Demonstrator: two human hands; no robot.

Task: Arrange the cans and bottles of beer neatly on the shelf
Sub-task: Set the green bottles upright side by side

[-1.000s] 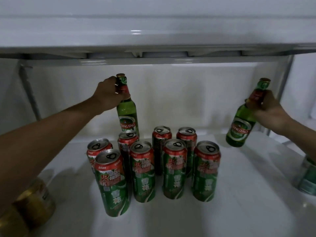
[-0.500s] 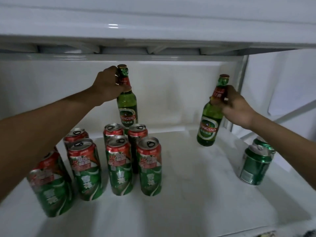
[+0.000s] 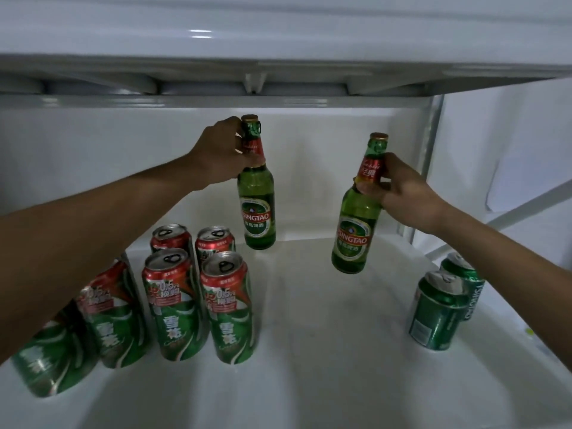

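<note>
My left hand (image 3: 221, 153) grips the neck of a green Tsingtao bottle (image 3: 257, 209) that stands upright at the back of the white shelf (image 3: 309, 351). My right hand (image 3: 402, 190) holds a second green Tsingtao bottle (image 3: 354, 230) by its neck, slightly tilted, to the right of the first and nearer to me; its base is at or just above the shelf. Several tall red-and-green cans (image 3: 227, 308) stand in rows at the left, partly hidden by my left forearm. Two green cans (image 3: 438, 311) stand at the right.
The shelf above (image 3: 278, 72) hangs low over the bottle tops. A white back wall closes the rear. A metal upright post (image 3: 431, 156) stands at the back right corner. Bare shelf surface lies between the two can groups.
My right hand has carried its bottle leftward and closer to the other bottle, more upright now. The left hand still holds its bottle at the back. The view has shifted right.
</note>
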